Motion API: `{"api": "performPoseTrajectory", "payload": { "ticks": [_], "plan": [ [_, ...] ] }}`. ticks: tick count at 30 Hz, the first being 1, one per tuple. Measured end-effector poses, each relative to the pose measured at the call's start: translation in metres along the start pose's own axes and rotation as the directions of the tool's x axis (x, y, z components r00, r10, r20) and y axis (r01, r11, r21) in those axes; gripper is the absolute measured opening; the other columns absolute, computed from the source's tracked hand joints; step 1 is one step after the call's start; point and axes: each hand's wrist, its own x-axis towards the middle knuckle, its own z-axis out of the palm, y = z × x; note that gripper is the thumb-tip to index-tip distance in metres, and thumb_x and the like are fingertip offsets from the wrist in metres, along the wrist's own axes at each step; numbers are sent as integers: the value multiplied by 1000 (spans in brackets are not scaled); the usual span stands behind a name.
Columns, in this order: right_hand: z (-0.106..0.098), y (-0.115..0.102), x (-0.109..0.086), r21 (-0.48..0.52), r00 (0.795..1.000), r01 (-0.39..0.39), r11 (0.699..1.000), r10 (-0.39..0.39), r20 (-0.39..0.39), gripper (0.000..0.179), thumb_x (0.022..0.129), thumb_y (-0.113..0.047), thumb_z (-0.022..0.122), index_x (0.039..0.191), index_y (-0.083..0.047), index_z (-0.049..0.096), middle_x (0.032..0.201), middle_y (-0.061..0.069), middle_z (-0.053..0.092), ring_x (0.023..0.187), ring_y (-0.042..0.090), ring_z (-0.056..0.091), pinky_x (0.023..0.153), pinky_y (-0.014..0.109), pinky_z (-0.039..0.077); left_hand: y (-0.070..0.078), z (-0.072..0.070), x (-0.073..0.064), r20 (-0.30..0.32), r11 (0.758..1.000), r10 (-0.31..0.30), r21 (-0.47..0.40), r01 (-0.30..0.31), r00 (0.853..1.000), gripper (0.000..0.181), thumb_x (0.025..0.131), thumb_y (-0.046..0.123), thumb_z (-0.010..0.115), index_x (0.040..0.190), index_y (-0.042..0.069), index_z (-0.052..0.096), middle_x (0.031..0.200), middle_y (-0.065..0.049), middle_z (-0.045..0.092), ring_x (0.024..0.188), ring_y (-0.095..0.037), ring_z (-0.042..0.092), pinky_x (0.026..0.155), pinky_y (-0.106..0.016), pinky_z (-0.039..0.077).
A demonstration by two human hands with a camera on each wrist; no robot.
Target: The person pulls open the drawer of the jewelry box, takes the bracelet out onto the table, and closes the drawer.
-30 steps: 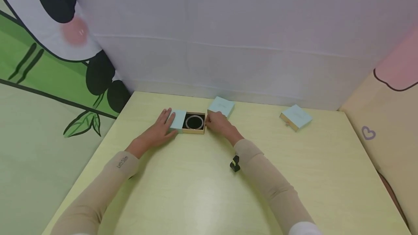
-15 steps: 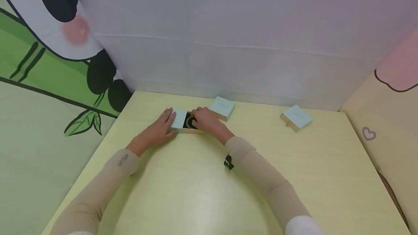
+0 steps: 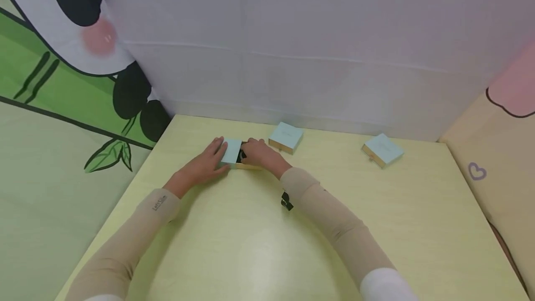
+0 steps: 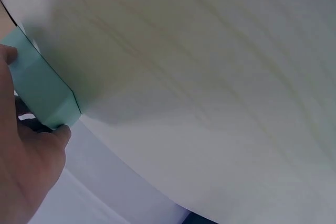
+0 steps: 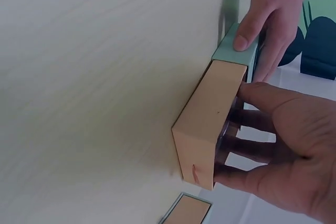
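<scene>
A light-blue box sleeve (image 3: 231,151) lies on the table with its tan drawer (image 5: 210,103) slid partly out to the right. My left hand (image 3: 205,162) holds the sleeve from the left, its thumb against the near side in the head view. The right hand (image 3: 262,155) is over the drawer, and its fingers reach down into the black-lined inside. A ring-shaped bracelet (image 5: 224,130) shows as a thin shiny edge beside these fingers. Their tips are hidden, so whether they pinch the bracelet is unclear. A small red pull tab (image 5: 195,174) hangs on the drawer's end.
A closed light-blue box (image 3: 286,137) sits just behind and right of my right hand. Another closed box (image 3: 382,150) lies farther right. The pale yellow table (image 3: 251,236) meets a white cloth backdrop (image 3: 313,68) at its far edge.
My right hand has moved left from the drawer's right end to over the drawer, and its fingers have gone down inside, covering most of the bracelet. The left hand has stayed on the sleeve.
</scene>
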Motion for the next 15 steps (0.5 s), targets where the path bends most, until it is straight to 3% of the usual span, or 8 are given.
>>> {"api": "performPoseTrajectory", "payload": {
  "ticks": [3, 8, 11, 15],
  "plan": [
    [-1, 3, 2, 40, 1000, 9, 999, -9, 5, 36, 102, -29, 64, 132, -9, 65, 122, 9, 68, 114, 24, 58, 104, 44, 46, 2, -2, 1, 9, 1000, -4, -3, 4, 1000, 79, 105, 36, 54, 159, -8, 16, 166, -30, 6, 154, -46, 5, 122, -55, 20],
    [1, 10, 4, 102, 999, 38, 994, -33, -41, 23, 99, -25, 67, 117, -10, 69, 103, 7, 69, 84, 19, 54, 74, 32, 44, 4, -2, 2, 18, 1000, -13, 11, 13, 1000, 80, 105, 36, 55, 159, -8, 16, 166, -30, 6, 154, -46, 6, 121, -55, 20],
    [3, 11, 3, 99, 998, 37, 994, -32, -47, 25, 100, -25, 66, 121, -11, 68, 106, 8, 67, 88, 19, 54, 78, 33, 45, 3, 0, 4, 15, 1000, -8, 13, 8, 1000, 80, 105, 37, 54, 159, -8, 16, 166, -30, 5, 154, -45, 5, 122, -55, 19],
    [3, 10, 1, 102, 998, 33, 994, -28, -47, 35, 100, -27, 66, 132, -14, 64, 118, 9, 64, 105, 23, 57, 93, 42, 47, 2, 2, 4, 13, 1000, -10, 20, 10, 1000, 81, 105, 39, 53, 159, -8, 15, 167, -29, 4, 154, -44, 3, 122, -55, 18]
  ]
}}
